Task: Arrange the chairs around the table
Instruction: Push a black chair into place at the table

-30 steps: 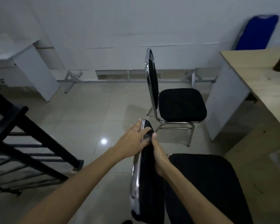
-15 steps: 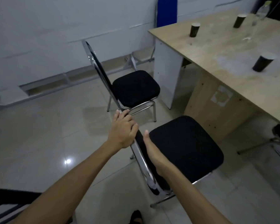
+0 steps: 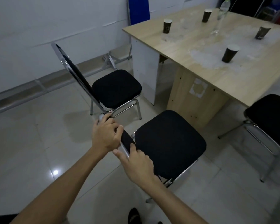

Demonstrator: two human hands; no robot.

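swung closer to the desk (image 3: 192,46) since a moment ago, right hand (image 3: 137,164) now clamped on the backrest too. near chair (image 3: 168,143) facing the desk's side, just short of it. second chair (image 3: 116,88) beside the desk corner. left hand (image 3: 105,135) curled tight round the backrest top. paper cups (image 3: 229,53) standing on the desk.
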